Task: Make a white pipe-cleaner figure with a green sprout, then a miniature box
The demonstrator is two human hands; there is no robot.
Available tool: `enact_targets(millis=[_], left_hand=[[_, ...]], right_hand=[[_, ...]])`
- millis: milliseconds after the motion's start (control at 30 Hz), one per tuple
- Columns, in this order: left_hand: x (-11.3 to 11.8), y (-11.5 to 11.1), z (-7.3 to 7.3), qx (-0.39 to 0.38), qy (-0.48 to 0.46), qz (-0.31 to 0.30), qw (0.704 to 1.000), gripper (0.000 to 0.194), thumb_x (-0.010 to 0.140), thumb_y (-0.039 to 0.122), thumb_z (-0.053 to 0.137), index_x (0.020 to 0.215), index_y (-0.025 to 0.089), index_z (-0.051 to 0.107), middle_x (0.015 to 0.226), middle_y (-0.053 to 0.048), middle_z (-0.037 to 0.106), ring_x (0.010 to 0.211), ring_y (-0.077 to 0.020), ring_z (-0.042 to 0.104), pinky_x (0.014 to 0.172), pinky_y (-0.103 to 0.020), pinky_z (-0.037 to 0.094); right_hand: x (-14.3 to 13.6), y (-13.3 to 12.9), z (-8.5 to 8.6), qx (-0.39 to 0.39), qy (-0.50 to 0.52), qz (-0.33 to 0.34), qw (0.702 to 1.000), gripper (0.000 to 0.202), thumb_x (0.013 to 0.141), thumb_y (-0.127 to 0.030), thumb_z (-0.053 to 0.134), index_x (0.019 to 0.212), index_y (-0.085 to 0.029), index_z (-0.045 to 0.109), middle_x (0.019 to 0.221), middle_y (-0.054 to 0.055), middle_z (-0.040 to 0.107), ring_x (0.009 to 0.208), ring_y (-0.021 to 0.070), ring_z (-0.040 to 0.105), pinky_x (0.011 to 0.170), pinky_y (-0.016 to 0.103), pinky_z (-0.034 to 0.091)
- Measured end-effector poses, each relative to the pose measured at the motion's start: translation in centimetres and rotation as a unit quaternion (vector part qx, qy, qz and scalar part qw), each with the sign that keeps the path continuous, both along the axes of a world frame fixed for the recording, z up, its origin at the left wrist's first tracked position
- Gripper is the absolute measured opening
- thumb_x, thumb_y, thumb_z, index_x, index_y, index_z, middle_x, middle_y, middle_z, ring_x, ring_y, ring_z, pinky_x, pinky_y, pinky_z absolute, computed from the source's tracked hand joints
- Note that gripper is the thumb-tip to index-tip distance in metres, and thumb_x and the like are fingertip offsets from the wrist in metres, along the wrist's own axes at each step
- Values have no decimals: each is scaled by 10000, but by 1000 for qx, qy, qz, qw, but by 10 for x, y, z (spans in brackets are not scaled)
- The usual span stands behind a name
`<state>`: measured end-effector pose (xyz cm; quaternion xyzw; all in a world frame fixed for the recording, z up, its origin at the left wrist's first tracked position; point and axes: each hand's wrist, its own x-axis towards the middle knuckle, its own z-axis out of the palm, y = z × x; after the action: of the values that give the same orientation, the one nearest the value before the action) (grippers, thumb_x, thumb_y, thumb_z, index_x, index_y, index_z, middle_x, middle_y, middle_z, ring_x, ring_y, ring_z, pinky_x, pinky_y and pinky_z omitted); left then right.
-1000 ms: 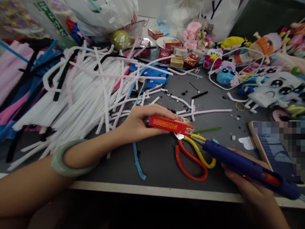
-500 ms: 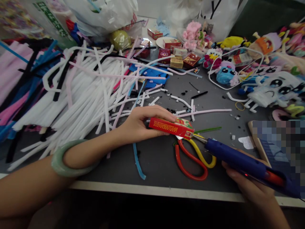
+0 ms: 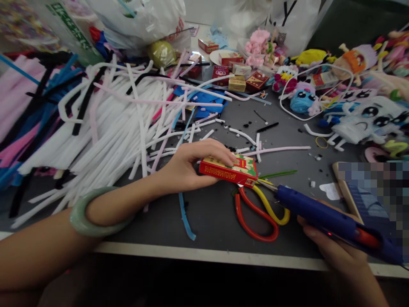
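My left hand (image 3: 198,164) is closed round a small red box (image 3: 228,172) with yellow print and a green-and-cream top, thumb below and fingers over it. In my right hand (image 3: 332,243) is a dark blue glue gun (image 3: 319,213) with a small red light on its side. Its metal nozzle points at the box's right end, close to it; whether they touch I cannot tell. Beneath the box lies a pair of scissors (image 3: 273,234) with red and yellow handles, its blades mostly hidden. A green pipe cleaner (image 3: 277,174) lies just behind the nozzle.
White fuzzy pipe cleaners (image 3: 105,128) are heaped on the left. Several small boxes (image 3: 237,82) stand at the back. Pipe-cleaner dolls (image 3: 372,119) crowd the right side, above a phone-like device (image 3: 347,192). Black and white scraps dot the grey table (image 3: 211,226).
My left hand has tipped the red box slightly, so more of its patterned top shows. The glue gun stays in nearly the same place.
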<state>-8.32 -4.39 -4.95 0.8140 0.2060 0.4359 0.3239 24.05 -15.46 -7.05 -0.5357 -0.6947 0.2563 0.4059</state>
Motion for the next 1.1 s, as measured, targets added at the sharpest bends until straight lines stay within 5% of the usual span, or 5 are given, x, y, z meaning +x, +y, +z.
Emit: enact_targets(millis=[333,567,1100], left_hand=[[2,1,-1,35,10,-8,999,209,747,122,746,939,190,701,961,-99,746,976,-205,685,913,-364,561],[-3,0,1,5,44,0,999,248,708,152,788,933,169,684,1062,-107,640,963,-176,661,858,-281,547],[-4,-5,6,-73,66,-8,995,293,664,36,641,911,191,605,1174,-68,500,1128,-201,548,994,-349,466]], right_hand=[[2,0,-2,7,16,8,1000,220,748,-361,768,964,-327,741,761,25,735,754,272,729,634,378,616],[9,1,-3,-1,0,29,1000,275,744,-357,775,1012,-309,732,769,21,742,732,260,731,653,368,629],[1,5,8,-17,4,39,999,235,744,-324,788,975,-326,752,783,16,747,734,253,727,752,399,617]])
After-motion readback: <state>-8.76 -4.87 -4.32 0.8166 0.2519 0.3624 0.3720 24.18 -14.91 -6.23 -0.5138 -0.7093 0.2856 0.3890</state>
